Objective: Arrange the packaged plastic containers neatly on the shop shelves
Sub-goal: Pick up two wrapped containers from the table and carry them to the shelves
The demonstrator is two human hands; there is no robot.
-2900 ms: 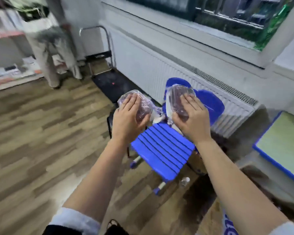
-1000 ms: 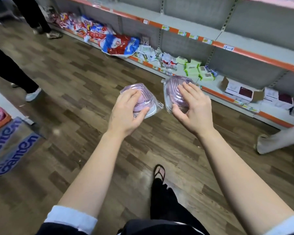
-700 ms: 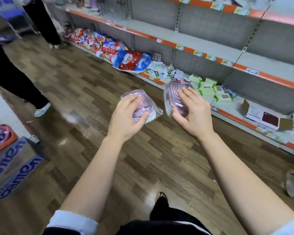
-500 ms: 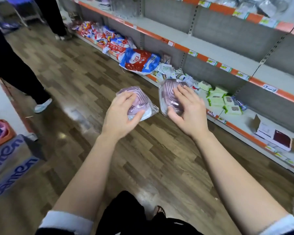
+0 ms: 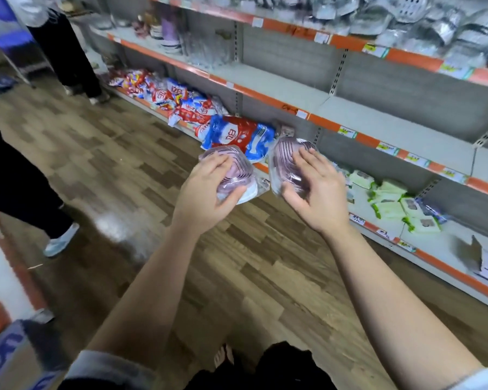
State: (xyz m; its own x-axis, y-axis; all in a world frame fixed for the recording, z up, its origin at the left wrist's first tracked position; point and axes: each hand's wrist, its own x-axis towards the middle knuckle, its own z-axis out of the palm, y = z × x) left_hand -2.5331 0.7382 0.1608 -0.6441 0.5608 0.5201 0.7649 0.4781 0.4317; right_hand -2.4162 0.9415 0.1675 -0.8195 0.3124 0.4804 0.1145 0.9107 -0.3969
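Both arms stretched forward over wood floor (image 5: 124, 170). Left hand (image 5: 206, 192) gripped left container (image 5: 237, 173), fingers curled round wrapped purple tub. Right hand (image 5: 319, 192) gripped right container (image 5: 282, 161), tilted on edge. Containers side by side, in air, short of shelves (image 5: 406, 130). Red-blue bags (image 5: 237, 133) just beyond; green packs (image 5: 389, 198) right. Price labels (image 5: 347, 132) blurred, unreadable.

Two purple wrapped containers, left one (image 5: 231, 175), right one (image 5: 289, 161), side by side, above floor
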